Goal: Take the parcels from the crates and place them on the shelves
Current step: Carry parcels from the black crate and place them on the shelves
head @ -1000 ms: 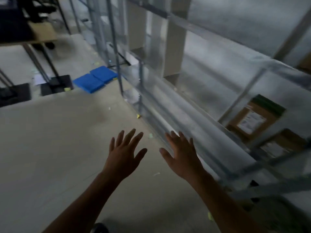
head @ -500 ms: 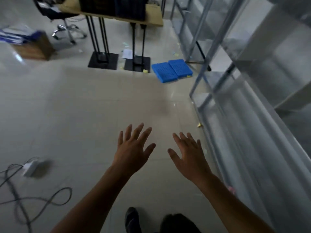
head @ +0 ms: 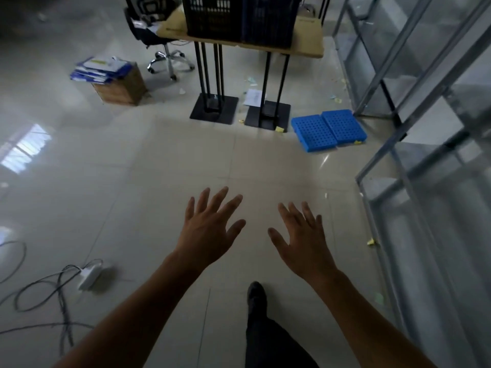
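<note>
Approach, seemingly, toward crates (head: 239, 19) at near edge of table (head: 308, 47), left hand (head: 210, 229) and right hand (head: 303, 243) empty, spread, apart; next, likely: walk closer, reach inside for a parcel.

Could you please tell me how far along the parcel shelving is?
Done: no parcel shows on the visible shelves. In hand: nothing; the left hand and right hand are open and empty. Left: reaching the dark crates on the table ahead, then shelving parcels.

Dark crates (head: 212, 22) set on a wooden table (head: 309, 46), blue perforated mats (head: 313, 132) (two, touching) laid on the tiled floor (head: 132, 181)
</note>
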A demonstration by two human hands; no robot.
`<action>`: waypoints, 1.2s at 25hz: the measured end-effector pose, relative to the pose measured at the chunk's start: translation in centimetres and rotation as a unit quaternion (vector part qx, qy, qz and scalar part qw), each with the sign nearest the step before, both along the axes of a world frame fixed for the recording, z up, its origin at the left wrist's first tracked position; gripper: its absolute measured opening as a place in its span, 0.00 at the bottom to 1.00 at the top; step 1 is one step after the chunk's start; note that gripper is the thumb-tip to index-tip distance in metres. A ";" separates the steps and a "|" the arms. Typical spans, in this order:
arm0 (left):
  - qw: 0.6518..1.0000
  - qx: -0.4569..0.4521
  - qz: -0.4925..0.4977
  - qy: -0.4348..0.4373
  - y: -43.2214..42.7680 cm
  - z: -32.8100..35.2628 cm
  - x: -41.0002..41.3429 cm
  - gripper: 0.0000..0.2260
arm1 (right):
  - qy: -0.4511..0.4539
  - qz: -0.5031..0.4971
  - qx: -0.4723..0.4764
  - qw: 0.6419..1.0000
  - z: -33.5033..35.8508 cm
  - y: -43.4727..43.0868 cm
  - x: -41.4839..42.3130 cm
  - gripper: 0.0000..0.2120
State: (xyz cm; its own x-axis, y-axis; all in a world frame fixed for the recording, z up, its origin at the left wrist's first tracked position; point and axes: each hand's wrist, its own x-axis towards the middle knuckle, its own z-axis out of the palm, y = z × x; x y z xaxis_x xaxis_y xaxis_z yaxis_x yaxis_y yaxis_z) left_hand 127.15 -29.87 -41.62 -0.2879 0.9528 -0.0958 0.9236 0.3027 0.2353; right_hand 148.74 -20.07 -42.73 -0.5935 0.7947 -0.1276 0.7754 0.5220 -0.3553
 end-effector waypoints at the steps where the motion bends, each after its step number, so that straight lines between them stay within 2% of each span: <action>1: 1.000 -0.005 0.003 0.006 2.0 0.3 -1.1 0.29 | 0.007 0.007 -0.006 1.000 0.1 2.2 -1.2 0.41; 7: 0.998 -0.018 0.053 0.014 12.4 1.2 -8.7 0.31 | 0.024 0.059 -0.022 0.998 1.7 15.9 -10.0 0.38; 14: 0.993 0.017 0.113 0.005 20.0 -0.2 -21.9 0.32 | 0.016 0.115 0.009 0.993 1.2 25.2 -24.3 0.38; 23: 0.993 0.048 0.111 0.005 30.5 0.5 -42.4 0.33 | 0.000 0.089 0.026 0.996 2.3 34.9 -45.3 0.36; 30: 0.995 0.055 0.079 0.011 41.5 2.5 -51.9 0.33 | 0.013 0.067 0.050 0.996 3.6 43.9 -54.0 0.40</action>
